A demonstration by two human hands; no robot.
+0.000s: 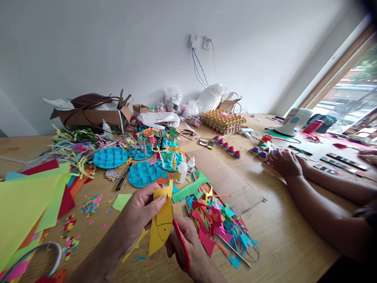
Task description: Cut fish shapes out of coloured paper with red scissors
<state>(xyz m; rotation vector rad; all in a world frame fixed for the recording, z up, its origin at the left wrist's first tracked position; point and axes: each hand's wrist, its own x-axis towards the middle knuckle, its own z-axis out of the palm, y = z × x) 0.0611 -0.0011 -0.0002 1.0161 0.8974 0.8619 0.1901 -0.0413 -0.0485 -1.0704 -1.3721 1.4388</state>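
Observation:
Pinched in my left hand (144,208) is a piece of yellow paper (162,216) with a fish drawn on it in dark lines. My right hand (188,239) grips red-handled scissors (183,249) at the paper's right edge; the blades are mostly hidden behind the sheet. Another strip of yellow paper hangs below my left wrist. Beyond my hands lie blue woven paper discs (147,174), a black marker (123,177) and two white glue bottles (182,172).
Colourful paper scraps (215,216) lie right of my hands, beside a cardboard sheet (229,179). Stacked coloured paper (29,212) covers the left. At right, another person's hands (284,163) work on a painted egg-carton strip (260,154). Egg trays (224,120) stand behind.

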